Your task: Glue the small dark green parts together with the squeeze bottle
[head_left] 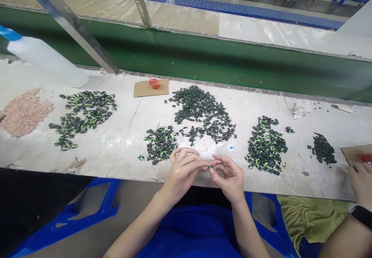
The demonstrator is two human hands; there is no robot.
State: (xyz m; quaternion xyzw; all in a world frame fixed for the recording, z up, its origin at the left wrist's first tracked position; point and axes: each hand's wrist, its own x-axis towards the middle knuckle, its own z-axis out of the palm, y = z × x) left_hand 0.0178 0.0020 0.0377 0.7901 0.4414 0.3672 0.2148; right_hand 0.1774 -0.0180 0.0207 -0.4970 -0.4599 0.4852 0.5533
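Between the fingertips of both hands is a small black-and-green part (209, 167). My left hand (183, 169) pinches it from the left, and my right hand (228, 174) has its thumb and a finger on the other side. Just left of my hands lies a pile of black-and-green pieces (161, 143). Beyond them spreads a large heap of small dark green pieces (197, 105). To the right sits another black-and-green pile (266, 145). A small blue-tipped item (231, 147) lies on the table above my right hand.
A red cup (154, 83) stands on cardboard (142, 90) near the back edge. Farther left are a black-and-green pile (87, 112), pink pieces (26, 112) and a white bottle (48, 58). At right are black pieces (323, 148) and another person's hand (361, 180).
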